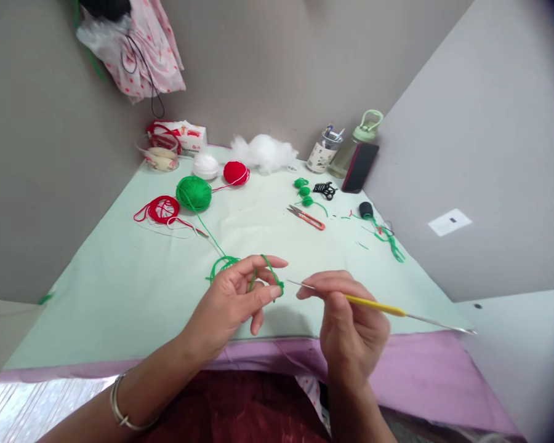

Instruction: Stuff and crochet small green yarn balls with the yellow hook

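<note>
Between thumb and fingers, my left hand (237, 295) pinches a small green crochet piece (281, 288). Green yarn runs over its raised index finger. Wrapped in a pen-like grip, my right hand (351, 320) holds a yellow-handled crochet hook (376, 304). The hook's thin metal tip points left, just short of the green piece and apart from it. Loose loops of green yarn (224, 264) lie behind my left hand, and a strand leads back to the green yarn ball (194, 193).
Orange-handled thread snips (307, 218) lie mid-table near small green pieces (306, 201) and a black claw clip (325, 190). Farther back are a red yarn ball (236, 173), white yarn ball (205, 166), white stuffing (264, 154), pen cup (324, 152), bottle (351, 151) and phone (360, 168). Red yarn (163, 210) sits left.
</note>
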`<action>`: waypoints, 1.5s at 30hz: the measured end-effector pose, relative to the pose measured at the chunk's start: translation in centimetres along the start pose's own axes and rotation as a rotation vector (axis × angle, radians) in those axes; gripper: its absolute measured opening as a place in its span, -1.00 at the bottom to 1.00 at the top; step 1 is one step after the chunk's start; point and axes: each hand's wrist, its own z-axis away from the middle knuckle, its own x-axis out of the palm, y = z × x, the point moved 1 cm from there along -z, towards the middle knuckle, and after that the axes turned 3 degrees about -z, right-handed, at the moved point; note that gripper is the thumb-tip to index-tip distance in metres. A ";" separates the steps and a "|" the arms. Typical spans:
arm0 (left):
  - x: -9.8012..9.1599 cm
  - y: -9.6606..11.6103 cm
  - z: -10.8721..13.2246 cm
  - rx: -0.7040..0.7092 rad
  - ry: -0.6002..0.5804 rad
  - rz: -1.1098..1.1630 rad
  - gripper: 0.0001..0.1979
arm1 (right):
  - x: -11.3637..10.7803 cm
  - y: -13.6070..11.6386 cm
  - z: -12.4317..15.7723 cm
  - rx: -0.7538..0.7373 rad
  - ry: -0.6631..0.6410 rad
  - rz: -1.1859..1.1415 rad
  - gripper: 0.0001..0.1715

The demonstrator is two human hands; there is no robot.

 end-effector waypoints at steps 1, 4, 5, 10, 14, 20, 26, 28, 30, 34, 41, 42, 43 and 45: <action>0.0 0.0 0.0 0.000 0.003 0.001 -0.75 | 0.0 0.0 0.0 -0.008 0.000 -0.007 -0.76; 0.1 0.0 -0.1 0.006 0.001 0.006 -0.75 | 0.1 -0.2 -0.2 -0.011 -0.027 -0.028 -0.77; 0.1 0.0 -0.1 0.009 -0.003 0.006 -0.75 | 0.1 -0.2 -0.2 -0.005 -0.036 -0.030 -0.76; 0.0 0.0 -0.1 0.015 -0.016 0.003 -0.74 | 0.2 -0.3 -0.2 0.018 -0.051 -0.016 -0.75; -0.1 0.0 -0.1 0.014 -0.019 -0.010 -0.74 | 0.1 -0.2 -0.3 0.016 -0.055 0.001 -0.76; -0.1 0.2 -0.2 0.004 -0.020 -0.035 -0.72 | 0.1 -0.4 -0.6 0.016 -0.068 0.013 -0.76; -0.7 0.2 -0.1 -0.029 -0.067 -0.161 -0.65 | -0.2 -0.2 -0.8 0.056 -0.099 -0.066 -0.76; -0.9 0.4 -0.1 -0.037 -0.079 -0.193 -0.64 | -0.3 -0.1 -0.8 0.092 -0.111 -0.124 -0.76; -0.9 0.5 0.0 -0.040 -0.086 -0.207 -0.64 | -0.3 0.0 -0.9 0.129 -0.119 -0.177 -0.76; -0.9 0.7 0.0 -0.038 -0.084 -0.218 -0.64 | -0.2 -0.1 -0.8 0.170 -0.121 -0.190 -0.76; -0.8 0.8 -0.2 -0.039 -0.054 -0.236 -0.59 | -0.3 -0.2 -0.7 0.116 -0.113 -0.113 -0.76; -0.8 0.8 -0.2 -0.037 -0.053 -0.235 -0.59 | -0.3 -0.2 -0.7 0.113 -0.114 -0.117 -0.75; -0.8 0.9 -0.2 -0.036 -0.052 -0.236 -0.59 | -0.4 -0.2 -0.6 0.113 -0.115 -0.117 -0.75; -0.8 0.9 -0.2 -0.033 -0.046 -0.246 -0.60 | -0.5 -0.2 -0.6 0.113 -0.114 -0.102 -0.74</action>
